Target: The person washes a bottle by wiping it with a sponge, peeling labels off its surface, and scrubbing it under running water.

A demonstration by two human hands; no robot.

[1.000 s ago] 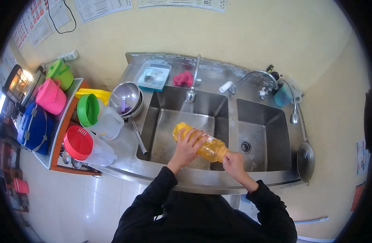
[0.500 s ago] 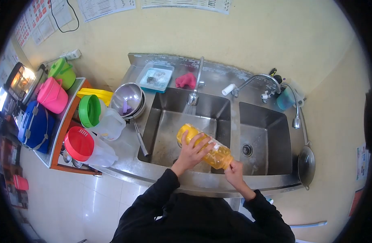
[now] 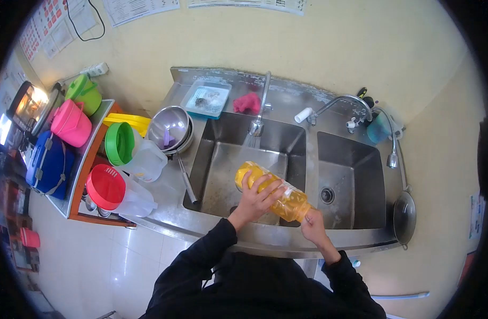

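A clear bottle with yellow-orange contents or tint [image 3: 286, 204] lies tilted over the left sink basin [image 3: 228, 159], its narrow neck pointing down to the right. My left hand [image 3: 253, 199] is wrapped over the bottle's body, fingers spread across its upper side. At the neck end, my right hand [image 3: 314, 226] is closed in a fist. A small thin greyish piece shows between this fist and the bottle mouth; what it is I cannot make out. Behind the bottle, a spray faucet [image 3: 256, 126] runs water into the left basin.
To the left stand stacked steel bowls [image 3: 168, 125], a green-rimmed jug [image 3: 148, 162], a red-rimmed jug [image 3: 135, 199] and a long handle [image 3: 188, 183]. A blue tray [image 3: 206, 99] and pink cloth [image 3: 247, 103] lie behind the sink. The right basin [image 3: 355, 186] has a drain; a lid [image 3: 405, 218] hangs right.
My right fist has drawn slightly away from the bottle's neck, and a thin piece now shows there. My left hand keeps its hold. The whole view has shifted a little.
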